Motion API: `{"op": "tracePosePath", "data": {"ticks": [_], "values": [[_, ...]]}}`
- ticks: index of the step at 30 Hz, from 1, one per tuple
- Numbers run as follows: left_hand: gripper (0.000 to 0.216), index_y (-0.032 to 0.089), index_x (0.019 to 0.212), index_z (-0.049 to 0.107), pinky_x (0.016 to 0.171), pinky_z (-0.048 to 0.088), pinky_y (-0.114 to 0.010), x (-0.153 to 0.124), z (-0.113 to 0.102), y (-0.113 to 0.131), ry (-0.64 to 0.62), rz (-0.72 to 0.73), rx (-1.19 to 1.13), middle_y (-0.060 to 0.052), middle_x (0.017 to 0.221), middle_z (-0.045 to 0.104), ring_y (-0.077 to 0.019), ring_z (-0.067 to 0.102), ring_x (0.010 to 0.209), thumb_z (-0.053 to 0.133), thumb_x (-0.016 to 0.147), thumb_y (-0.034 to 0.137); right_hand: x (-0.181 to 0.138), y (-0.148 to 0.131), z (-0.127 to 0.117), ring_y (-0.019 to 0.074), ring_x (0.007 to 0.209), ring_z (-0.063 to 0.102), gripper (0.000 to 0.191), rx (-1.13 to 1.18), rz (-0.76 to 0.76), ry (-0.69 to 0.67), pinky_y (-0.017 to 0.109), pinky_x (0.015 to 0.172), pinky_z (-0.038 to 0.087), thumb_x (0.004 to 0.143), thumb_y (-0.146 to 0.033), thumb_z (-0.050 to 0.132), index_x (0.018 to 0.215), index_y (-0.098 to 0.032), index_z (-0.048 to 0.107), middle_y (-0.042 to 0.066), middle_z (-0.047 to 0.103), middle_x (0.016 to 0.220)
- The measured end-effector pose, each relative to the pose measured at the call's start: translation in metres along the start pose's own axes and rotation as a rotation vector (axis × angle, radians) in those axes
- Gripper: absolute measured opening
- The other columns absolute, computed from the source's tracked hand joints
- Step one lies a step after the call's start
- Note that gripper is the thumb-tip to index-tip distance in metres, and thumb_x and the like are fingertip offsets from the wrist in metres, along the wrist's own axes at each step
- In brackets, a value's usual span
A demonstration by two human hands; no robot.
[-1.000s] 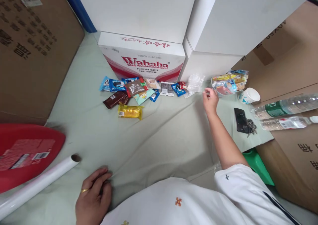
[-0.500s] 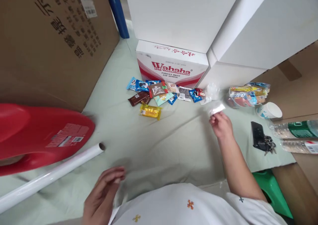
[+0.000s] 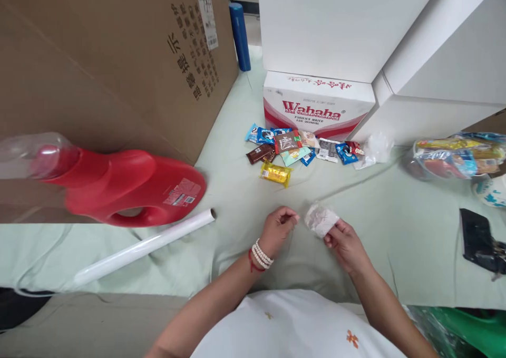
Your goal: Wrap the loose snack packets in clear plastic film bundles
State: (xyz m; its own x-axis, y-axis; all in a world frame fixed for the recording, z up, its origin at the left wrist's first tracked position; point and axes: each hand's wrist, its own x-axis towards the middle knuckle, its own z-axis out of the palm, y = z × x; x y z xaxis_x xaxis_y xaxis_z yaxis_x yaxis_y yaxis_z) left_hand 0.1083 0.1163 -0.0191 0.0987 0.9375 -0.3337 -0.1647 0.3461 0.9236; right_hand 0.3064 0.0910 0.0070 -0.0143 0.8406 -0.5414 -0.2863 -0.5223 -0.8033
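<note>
My right hand [image 3: 343, 242] pinches a small clear plastic packet [image 3: 319, 219] by its pale, flat right end, holding it over the green cloth. The packet's crinkled left part points toward my left hand [image 3: 280, 227]. That hand is closed, with thumb and fingertips drawn together just left of the packet, apart from it; nothing shows between them. Beyond the hands lie a yellow wrapped snack [image 3: 275, 174], a brown snack packet [image 3: 261, 153], a red-brown packet [image 3: 288, 142] and several other small packets. A crumpled clear plastic bag [image 3: 377, 148] rests at their right end.
A Wahaha water carton [image 3: 316, 113] stands behind the snacks. At left are a red jug [image 3: 134, 189], a white tube [image 3: 146, 247] and a large cardboard box [image 3: 118, 57]. To the right are a bag of snacks [image 3: 460, 155], a paper cup [image 3: 490, 190] and a black phone [image 3: 476, 239].
My right hand has brought the plastic packet back toward my body and leftward on the table. My left hand has come forward and right, up beside it. The view has turned left.
</note>
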Motion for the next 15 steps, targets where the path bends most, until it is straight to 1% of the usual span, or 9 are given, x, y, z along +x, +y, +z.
{"op": "tracePosePath", "data": {"ticks": [2, 4, 6, 8, 9, 11, 13, 15], "values": [[0.037, 0.019, 0.078, 0.061, 0.065, 0.048, -0.025, -0.004, -0.012, -0.002, 0.096, -0.006, -0.044, 0.001, 0.074, 0.062, -0.0128, 0.057, 0.07, 0.078, 0.076, 0.053, 0.006, -0.001, -0.004, 0.0111, 0.054, 0.041, 0.029, -0.033, -0.065, 0.059, 0.024, 0.049, 0.031, 0.07, -0.043, 0.085, 0.077, -0.022, 0.067, -0.004, 0.052, 0.059], [0.041, 0.019, 0.082, 0.06, 0.065, 0.049, -0.024, -0.011, -0.02, 0.0, 0.113, -0.033, -0.073, -0.001, 0.082, 0.064, -0.014, 0.06, 0.077, 0.074, 0.08, 0.058, 0.009, 0.0, -0.004, 0.0119, 0.055, 0.041, 0.027, -0.01, -0.095, 0.064, 0.025, 0.05, 0.032, 0.071, -0.042, 0.084, 0.075, -0.023, 0.065, -0.003, 0.052, 0.061], [0.045, 0.019, 0.09, 0.062, 0.065, 0.049, -0.024, -0.017, -0.022, 0.004, 0.071, -0.083, -0.095, -0.004, 0.094, 0.066, -0.0152, 0.063, 0.083, 0.07, 0.082, 0.063, 0.01, 0.002, 0.001, 0.0119, 0.055, 0.039, 0.026, 0.033, -0.084, 0.016, 0.025, 0.05, 0.032, 0.07, -0.041, 0.084, 0.073, -0.023, 0.065, -0.004, 0.051, 0.06], [0.05, 0.019, 0.1, 0.065, 0.063, 0.05, -0.025, -0.019, -0.016, 0.007, -0.017, -0.129, -0.093, -0.006, 0.101, 0.067, -0.0161, 0.063, 0.084, 0.069, 0.081, 0.066, 0.008, 0.004, 0.011, 0.0113, 0.053, 0.037, 0.028, 0.055, -0.042, -0.053, 0.026, 0.049, 0.031, 0.069, -0.041, 0.084, 0.071, -0.023, 0.064, -0.004, 0.05, 0.058], [0.05, 0.019, 0.101, 0.066, 0.063, 0.049, -0.025, -0.019, -0.012, 0.008, -0.056, -0.134, -0.077, -0.006, 0.1, 0.067, -0.0161, 0.063, 0.082, 0.072, 0.08, 0.065, 0.008, 0.004, 0.016, 0.0111, 0.052, 0.037, 0.028, 0.051, -0.018, -0.087, 0.026, 0.049, 0.031, 0.069, -0.042, 0.084, 0.071, -0.022, 0.064, -0.004, 0.05, 0.058], [0.045, 0.018, 0.092, 0.068, 0.064, 0.047, -0.026, -0.017, -0.006, 0.008, -0.079, -0.102, -0.035, -0.003, 0.088, 0.067, -0.0146, 0.06, 0.076, 0.078, 0.076, 0.059, 0.008, 0.005, 0.025, 0.011, 0.053, 0.038, 0.03, 0.018, 0.001, -0.132, 0.026, 0.049, 0.032, 0.069, -0.044, 0.086, 0.075, -0.022, 0.066, -0.003, 0.052, 0.059], [0.039, 0.017, 0.08, 0.066, 0.066, 0.045, -0.026, -0.013, -0.004, 0.006, -0.021, -0.039, -0.005, 0.001, 0.073, 0.062, -0.0125, 0.056, 0.068, 0.081, 0.075, 0.053, 0.009, 0.005, 0.029, 0.0113, 0.054, 0.041, 0.032, -0.032, -0.032, -0.113, 0.025, 0.051, 0.033, 0.071, -0.046, 0.086, 0.077, -0.022, 0.066, -0.003, 0.053, 0.061], [0.035, 0.018, 0.08, 0.065, 0.066, 0.045, -0.026, -0.01, -0.007, 0.003, 0.079, -0.002, -0.015, 0.003, 0.068, 0.06, -0.0117, 0.054, 0.065, 0.079, 0.077, 0.05, 0.009, 0.005, 0.026, 0.0116, 0.055, 0.042, 0.033, -0.072, -0.099, -0.023, 0.025, 0.052, 0.034, 0.074, -0.049, 0.084, 0.078, -0.023, 0.064, -0.004, 0.052, 0.061]]}}
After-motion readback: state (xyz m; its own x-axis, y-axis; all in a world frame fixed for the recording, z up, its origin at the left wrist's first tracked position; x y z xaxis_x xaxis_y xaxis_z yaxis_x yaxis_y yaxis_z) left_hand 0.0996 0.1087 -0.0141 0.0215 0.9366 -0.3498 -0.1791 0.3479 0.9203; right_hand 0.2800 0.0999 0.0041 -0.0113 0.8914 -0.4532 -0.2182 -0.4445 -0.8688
